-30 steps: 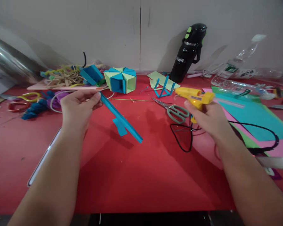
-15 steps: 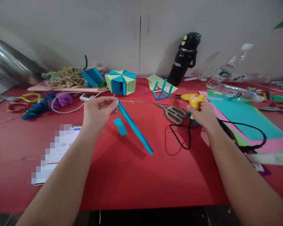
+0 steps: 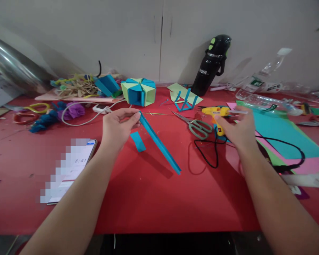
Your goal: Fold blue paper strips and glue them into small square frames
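Note:
My left hand (image 3: 121,127) is closed, pinching the top end of a long folded blue paper strip (image 3: 161,143) between thumb and fingertips. The strip slants down to the right over the red table. Below it lies a short blue paper piece (image 3: 138,141). My right hand (image 3: 240,129) is spread around the back of a yellow hot glue gun (image 3: 215,112), thumb by its body and fingers beside the clear glue stick (image 3: 238,112); the handle shows free of the palm. Left of the gun, green-handled scissors (image 3: 199,128) lie open on the table.
A blue-and-green folded paper form (image 3: 139,92), a small blue strip frame (image 3: 185,102) and a black bottle (image 3: 212,65) stand at the back. Coloured sheets (image 3: 279,132) and a black cord (image 3: 215,156) lie right, a phone (image 3: 71,173) left.
My right hand has loosened from the glue gun's handle and spread, its fingers now by the glue stick. My left hand still holds the blue strip; the view has shifted slightly.

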